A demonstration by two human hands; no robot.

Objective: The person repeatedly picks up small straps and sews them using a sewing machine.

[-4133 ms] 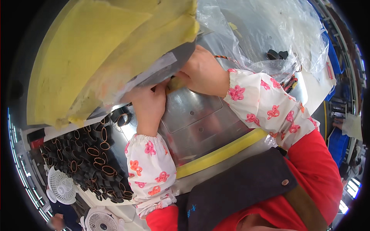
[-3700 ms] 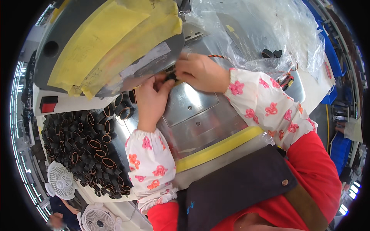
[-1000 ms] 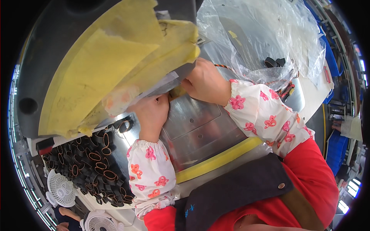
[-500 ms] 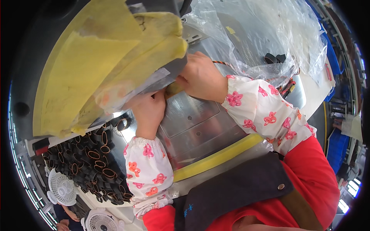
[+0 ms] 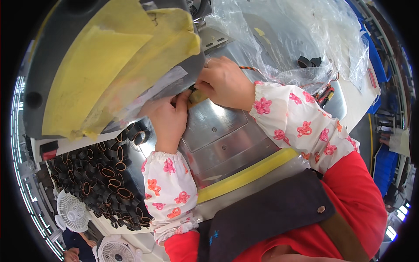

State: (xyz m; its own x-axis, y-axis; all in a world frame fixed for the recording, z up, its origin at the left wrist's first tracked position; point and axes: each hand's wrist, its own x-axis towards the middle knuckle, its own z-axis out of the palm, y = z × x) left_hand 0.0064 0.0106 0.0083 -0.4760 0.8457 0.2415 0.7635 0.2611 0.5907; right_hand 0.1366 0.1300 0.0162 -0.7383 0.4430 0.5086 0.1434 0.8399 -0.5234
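My left hand [image 5: 168,120] and my right hand [image 5: 229,83] work close together at the right edge of a dark machine head [image 5: 98,74] patched with yellow tape. Both are closed, fingertips bent inward. Between the fingertips a small dark bit [image 5: 192,87] shows, too covered to name. A brownish-yellow patch [image 5: 198,97] lies just under the right fingers. Below the hands spreads a shiny metal work plate [image 5: 214,142] with screws. A yellow strip [image 5: 251,172] runs along its near edge. The machine head hides part of the left fingers.
A heap of black loops with brown edges [image 5: 102,174] lies at the left. Clear plastic sheeting [image 5: 301,35] covers the far right, with dark loops [image 5: 309,62] by it. Red-handled tools [image 5: 325,97] lie right; a white fan [image 5: 72,210] and another person's arm [image 5: 89,241] are lower left.
The machine head sits slightly further left in view, uncovering more of my left fingers. My right hand has shifted slightly left, its fingers now more bent beside the left thumb.
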